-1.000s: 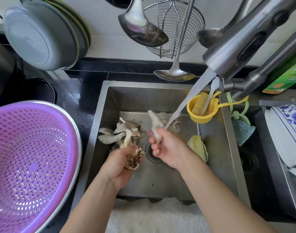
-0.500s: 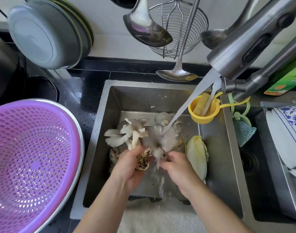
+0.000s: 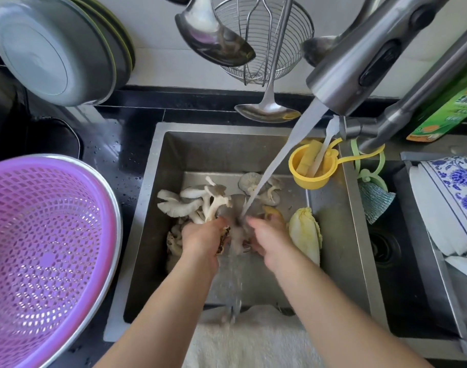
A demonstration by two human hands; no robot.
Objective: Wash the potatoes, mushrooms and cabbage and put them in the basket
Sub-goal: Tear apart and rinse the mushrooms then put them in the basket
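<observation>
Mushrooms mid-wash. Left hand (image 3: 200, 239) grips the dirty root end of an oyster mushroom cluster (image 3: 197, 200), fingers curled round it, caps fanning toward the sink's back-left corner. Right hand (image 3: 264, 235) is now down beside it under the water stream (image 3: 277, 158); a sec ago it held a single piece up higher in the flow. Between the two hands sits a blurred grey mushroom piece (image 3: 236, 235); the right fingers look curled on it, but motion blur means I cannot tell the grip for sure.

Faucet (image 3: 359, 65) running hard, water hitting right where the hands meet, splashing toward the sink's front edge. More loose mushrooms (image 3: 261, 185) lie near the back wall of the sink (image 3: 330, 248). Cabbage (image 3: 305, 233) lies along the right wall, just beside the right hand, untouched. A yellowish lump (image 3: 272, 211) by the right fingers may be a potato; can't confirm.

Purple basket (image 3: 46, 251) on the counter's left side, well apart from the sink, nothing in it.

Reading: rubbing has begun on this piece, w/ both hands close together. Task early, no veg transferred yet.
</observation>
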